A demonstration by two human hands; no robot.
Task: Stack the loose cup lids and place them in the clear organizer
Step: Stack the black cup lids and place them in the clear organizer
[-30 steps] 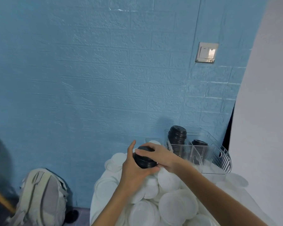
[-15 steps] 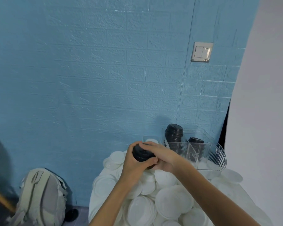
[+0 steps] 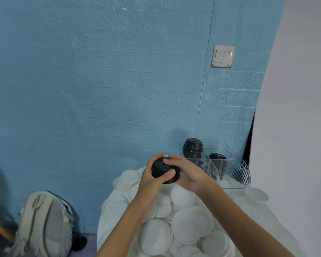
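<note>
Both hands up: left hand (image 3: 152,179) and right hand (image 3: 189,173) wrapped round black lid stack (image 3: 164,169), above white lid pile (image 3: 183,216). Clear organizer (image 3: 230,171) just right, holding more black lids (image 3: 192,148).

Matt black plastic lids (image 3: 165,170), clear glossy plastic organizer (image 3: 235,173), rough textured blue wall (image 3: 100,80).

Left hand (image 3: 152,179): bare, with no glove, ring or watch in view.
Right hand (image 3: 190,175): bare, with no ring or wristband to be seen.
Left forearm (image 3: 124,223): uncovered from the wrist to the bottom edge of the view; no sleeve.
Right forearm (image 3: 237,217): likewise uncovered down to the frame edge; no sleeve or cuff shows.
</note>
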